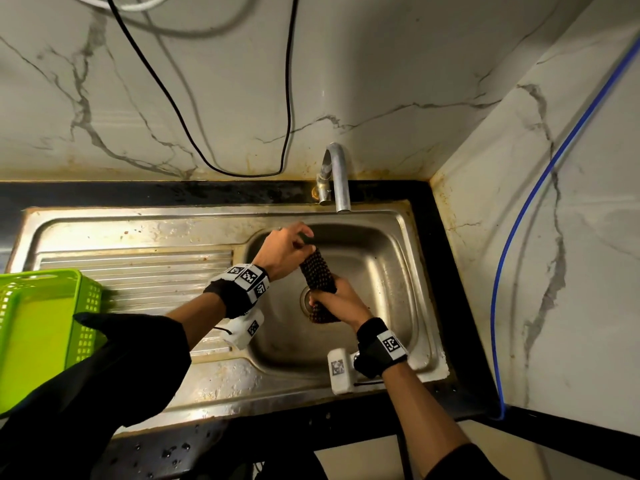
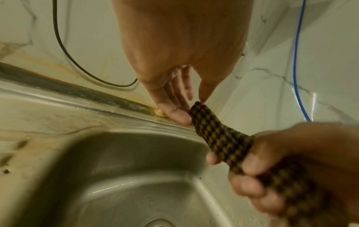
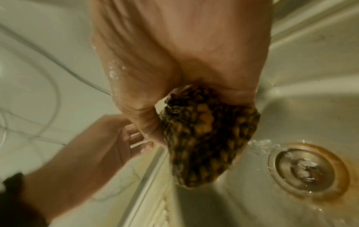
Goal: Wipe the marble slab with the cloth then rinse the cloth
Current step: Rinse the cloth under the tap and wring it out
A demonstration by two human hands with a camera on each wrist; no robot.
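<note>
While the cloth (image 1: pixel 318 276) hangs over the basin of the sink (image 1: pixel 398 271), just above the drain (image 1: pixel 306 298), the entry reads as follows.

Item: cloth, dark and amber check weave, rolled into a rope. Its lower end is clenched in the right hand (image 1: pixel 341 303), fingers wrapped fully round it; a wad of it bulges from the bottom of that fist in the right wrist view. Its upper end is pinched between thumb and fingertips (image 2: pixel 175 114) of the left hand (image 1: pixel 287 251), the remaining fingers fairly straight.

Landmark: drain. The tap (image 1: pixel 334 178) stands at the far rim beyond it; whether the tap runs cannot be told from the head view, though water is splashing at the drain in the right wrist view. A green basket (image 1: pixel 45 327) sits well left of the drain, on the ribbed draining board. Black cable (image 1: pixel 287 109) and blue cable (image 1: pixel 519 220) hang on the marble wall (image 1: pixel 207 81) behind and to the right.

Step in hand, by judgement: rinsing, at the wringing stage; wiping looks done.

Next move calls for: counter-twisting the two ends, a firmer left grip, cloth kept above the drain so the run-off falls in the basin.
</note>
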